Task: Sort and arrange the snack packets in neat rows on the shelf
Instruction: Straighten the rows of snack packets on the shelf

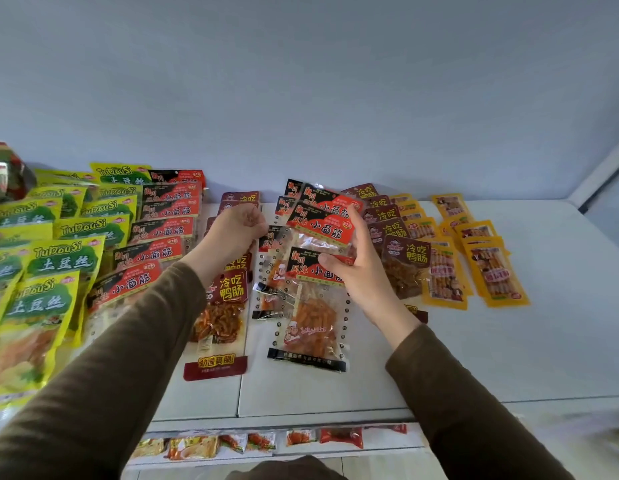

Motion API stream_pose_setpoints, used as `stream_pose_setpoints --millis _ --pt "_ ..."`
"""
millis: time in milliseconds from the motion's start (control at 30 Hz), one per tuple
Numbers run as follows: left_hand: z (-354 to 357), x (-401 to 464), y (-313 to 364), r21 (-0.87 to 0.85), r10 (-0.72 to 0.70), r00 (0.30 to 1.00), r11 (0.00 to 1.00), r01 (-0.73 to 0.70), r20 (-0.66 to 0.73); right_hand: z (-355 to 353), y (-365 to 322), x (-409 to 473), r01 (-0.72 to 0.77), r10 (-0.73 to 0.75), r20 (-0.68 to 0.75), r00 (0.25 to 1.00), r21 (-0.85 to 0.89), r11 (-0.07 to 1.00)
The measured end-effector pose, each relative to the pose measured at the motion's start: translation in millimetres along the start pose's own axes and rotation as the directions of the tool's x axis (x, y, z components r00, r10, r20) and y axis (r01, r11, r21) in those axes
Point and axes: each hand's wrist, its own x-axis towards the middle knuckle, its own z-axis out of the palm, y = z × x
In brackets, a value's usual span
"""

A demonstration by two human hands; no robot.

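On the white shelf lie rows of snack packets. Between my hands is a raised red-and-black packet with a clear lower half. My right hand pinches its right edge, thumb in front. My left hand is curled at its left edge; whether it grips the packet is unclear. More red-and-black packets overlap in a column under it. A neat row of the same kind runs at the left, beside green-yellow packets. Maroon packets lie under my left wrist.
Another maroon column and two columns of yellow packets lie to the right, with bare shelf beyond them. The grey wall rises behind. A lower shelf holds small packets. Red-green bags stand at the far left.
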Motion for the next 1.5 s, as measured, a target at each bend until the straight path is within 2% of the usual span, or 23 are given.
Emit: stream_pose_setpoints --millis 133,233,467,700,767,833,933,1067,1133,1267,1400,1433,1500 --pt "-2 6 0 -0.085 -0.015 1.0 0.996 0.017 0.02 -5 -2 -1 0.007 -0.002 0.092 0.996 -0.05 0.999" --pt "-1 9 1 -0.163 -0.033 0.998 0.986 0.042 0.058 -5 -7 -1 0.025 -0.009 0.237 0.971 -0.067 0.997" --pt "-6 19 4 -0.269 -0.05 0.998 0.962 0.041 -0.025 -12 3 1 -0.043 0.058 0.396 0.916 -0.047 0.998" --pt "1 30 3 -0.233 -0.038 0.999 0.972 0.038 0.006 -18 1 12 -0.099 0.149 0.424 0.894 -0.137 0.986" --pt "0 20 6 -0.067 0.014 0.999 0.998 -0.017 -0.048 -17 0 12 -0.095 0.148 0.423 0.894 -0.144 0.985" --pt "-2 -4 7 0.17 0.131 0.986 0.979 -0.112 -0.104 -16 0 13 -0.088 0.139 0.402 0.905 -0.143 0.986" --pt "7 -66 4 0.304 0.211 0.978 0.931 -0.2 -0.001 -13 1 6 -0.084 0.116 0.326 0.938 -0.11 0.99" --pt "39 -127 -2 0.166 0.141 0.977 0.972 -0.168 0.162 4 7 -4 -0.053 0.069 0.093 0.993 -0.162 0.985" --pt "51 -130 -8 0.092 0.128 0.981 0.986 -0.142 0.149 19 12 -9 -0.026 0.028 0.008 1.0 -0.178 0.984" --pt "64 -123 -6 -0.079 0.162 0.984 0.985 -0.156 0.071 39 21 -10 0.046 -0.06 -0.043 0.997 -0.257 0.965" --pt "63 -121 -8 -0.041 0.176 0.984 0.984 -0.174 0.038 40 14 -9 0.015 -0.037 -0.088 0.995 -0.239 0.971" --pt "59 -123 -7 0.022 0.21 0.978 0.978 -0.21 0.001 36 11 -10 0.0 -0.02 -0.09 0.996 -0.215 0.977" --pt "52 -134 -6 0.266 0.322 0.944 0.918 -0.293 -0.069 23 3 -11 -0.054 0.042 -0.106 0.993 -0.114 0.992"
